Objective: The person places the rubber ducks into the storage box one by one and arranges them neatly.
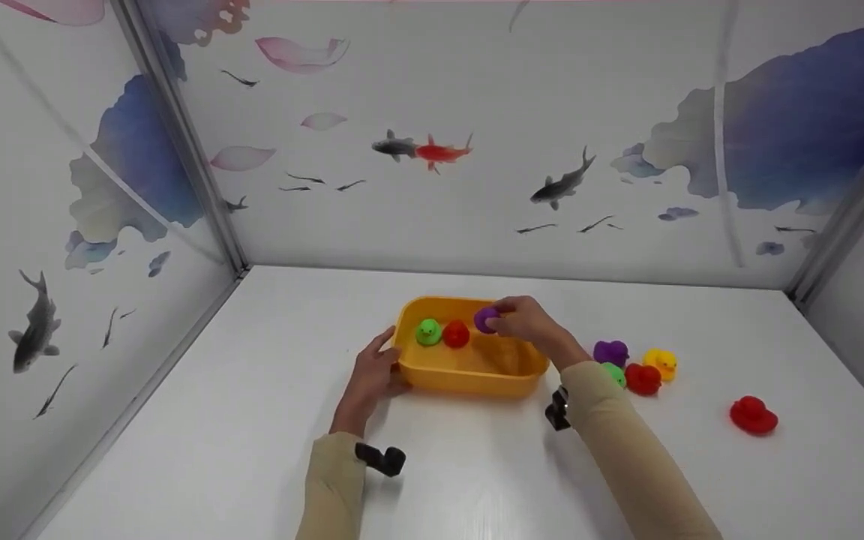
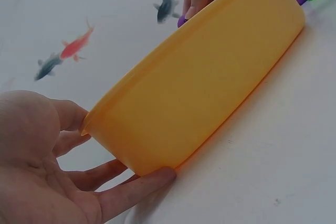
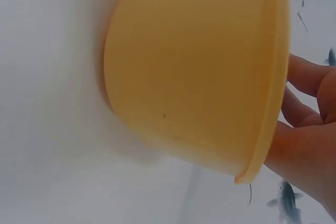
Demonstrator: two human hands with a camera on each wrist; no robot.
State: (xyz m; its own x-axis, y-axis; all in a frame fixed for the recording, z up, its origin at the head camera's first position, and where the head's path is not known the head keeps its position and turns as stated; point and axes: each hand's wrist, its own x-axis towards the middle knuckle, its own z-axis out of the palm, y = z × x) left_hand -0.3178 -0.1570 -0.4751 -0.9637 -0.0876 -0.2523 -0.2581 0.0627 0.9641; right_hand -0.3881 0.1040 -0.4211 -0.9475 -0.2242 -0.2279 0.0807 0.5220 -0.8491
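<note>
Over the right part of the orange-yellow plastic tub (image 1: 432, 379), my right hand (image 1: 526, 321) pinches a small purple rubber duck (image 1: 486, 320). In the left wrist view only a sliver of that purple duck (image 2: 182, 21) shows above the rim. A green rubber duck (image 1: 428, 332) and a red rubber duck (image 1: 456, 334) sit inside the tub. My left hand (image 1: 370, 373) rests against the tub's left end, its fingers extended along the wall in the left wrist view. The tub's wall hides the duck in the right wrist view.
Right of the tub are a purple duck (image 1: 610, 353), a yellow duck (image 1: 661, 364), a red duck (image 1: 643, 379) and a green duck (image 1: 613, 374) partly behind my right sleeve. Another red duck (image 1: 753, 415) lies farther right. Printed panels (image 1: 477, 225) stand around the white table (image 1: 462, 465).
</note>
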